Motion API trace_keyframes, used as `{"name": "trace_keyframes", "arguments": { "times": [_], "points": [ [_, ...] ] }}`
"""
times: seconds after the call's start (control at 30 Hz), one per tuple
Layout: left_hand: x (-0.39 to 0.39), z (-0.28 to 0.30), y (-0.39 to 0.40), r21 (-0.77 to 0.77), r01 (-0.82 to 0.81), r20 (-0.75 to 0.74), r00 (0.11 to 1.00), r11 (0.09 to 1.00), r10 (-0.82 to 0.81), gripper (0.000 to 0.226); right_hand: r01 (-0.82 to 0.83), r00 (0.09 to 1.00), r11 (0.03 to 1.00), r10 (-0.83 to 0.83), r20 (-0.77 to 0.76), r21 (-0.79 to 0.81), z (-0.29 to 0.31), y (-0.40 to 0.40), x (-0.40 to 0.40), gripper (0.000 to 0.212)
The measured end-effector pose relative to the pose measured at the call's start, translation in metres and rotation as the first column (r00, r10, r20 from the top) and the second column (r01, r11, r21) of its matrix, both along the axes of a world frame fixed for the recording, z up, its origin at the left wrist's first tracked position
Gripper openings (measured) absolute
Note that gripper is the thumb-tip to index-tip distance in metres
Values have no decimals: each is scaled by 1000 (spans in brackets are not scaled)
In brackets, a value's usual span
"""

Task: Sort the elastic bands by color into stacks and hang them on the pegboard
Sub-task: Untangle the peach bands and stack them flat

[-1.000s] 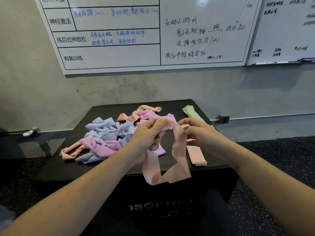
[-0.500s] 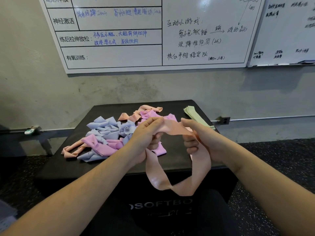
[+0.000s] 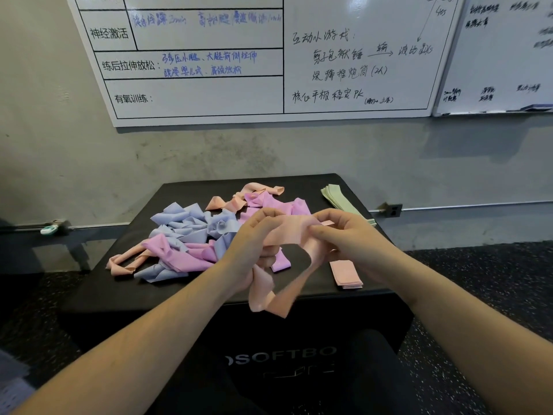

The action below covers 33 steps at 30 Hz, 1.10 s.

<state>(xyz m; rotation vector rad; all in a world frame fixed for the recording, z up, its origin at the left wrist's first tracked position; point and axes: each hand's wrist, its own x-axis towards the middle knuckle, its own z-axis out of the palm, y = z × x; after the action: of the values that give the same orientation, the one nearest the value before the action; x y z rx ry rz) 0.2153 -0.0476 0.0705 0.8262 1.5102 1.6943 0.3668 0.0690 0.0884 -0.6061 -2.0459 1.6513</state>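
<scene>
While the mixed pile of bands (image 3: 194, 238) is lying at the box's (image 3: 143, 295) left, both the left hand (image 3: 254, 250) and right hand (image 3: 350, 238) are pinching a peach band (image 3: 287, 232) above its near edge.

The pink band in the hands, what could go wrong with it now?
The peach-pink band is twisted below the left hand and right hand, so it might fold crooked. Its hanging loop dangles past the black box edge and could slip. Laid down carelessly, it might knock the neat pink stack askew.
</scene>
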Motion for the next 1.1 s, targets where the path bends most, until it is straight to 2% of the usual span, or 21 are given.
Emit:
{"name": "trace_keyframes", "arguments": {
  "times": [0.03, 0.1, 0.2, 0.3, 0.37, 0.43, 0.53, 0.6, 0.73, 0.8, 0.9, 1.1],
  "points": [
    [2, -1, -1, 21, 7, -8, 1000, 1000, -6, 6, 6, 1000, 1000, -6, 0, -15, -1, 0, 0, 13],
    [6, -4, -4, 40, 6, -31, 1000, 999, -4, 18, -17, 999, 997, 14, -39, -81, 0, -1, 1, 14],
    [13, -7, -4, 24, 12, -74, 997, 1000, -10, 15, -112, 984, 969, 78, -158, -222, 3, -5, 2, 6],
    [17, -11, 1, -19, 52, -60, 997, 998, -53, 15, -130, 977, 966, 86, -197, -222, 2, -8, 0, 5],
    [20, -12, 4, -18, 107, 30, 994, 994, -107, 46, -103, 983, 979, 73, -171, -178, 1, -9, -4, 14],
    [23, -13, 7, -9, 75, 93, 993, 997, -74, 70, -58, 991, 992, 43, -130, -112, 0, -10, -7, 21],
    [25, -9, 7, 18, 83, 144, 986, 996, -85, 83, -3, 997, 998, -2, -81, -62, 2, -9, -10, 25],
    [29, -5, 4, 24, 130, 114, 985, 991, -132, 74, 19, 996, 996, -26, -88, -84, 3, -7, -11, 20],
    [33, -10, 3, -22, 147, -171, 974, 989, -149, 12, 45, 986, 993, -62, -152, -113, 5, -5, -14, 9],
    [29, -16, 5, -21, 92, -225, 970, 996, -94, 22, 45, 977, 989, -74, -201, -143, 4, -5, -16, 8],
    [25, -20, 8, -24, 39, -221, 974, 999, -44, 32, 63, 959, 975, -118, -259, -213, 4, -7, -18, 2],
    [16, -27, 15, 0, -51, -51, 997, 999, 51, 25, 79, 959, 981, -123, -254, -177, -8, 0, -19, 16]
  ]
}}
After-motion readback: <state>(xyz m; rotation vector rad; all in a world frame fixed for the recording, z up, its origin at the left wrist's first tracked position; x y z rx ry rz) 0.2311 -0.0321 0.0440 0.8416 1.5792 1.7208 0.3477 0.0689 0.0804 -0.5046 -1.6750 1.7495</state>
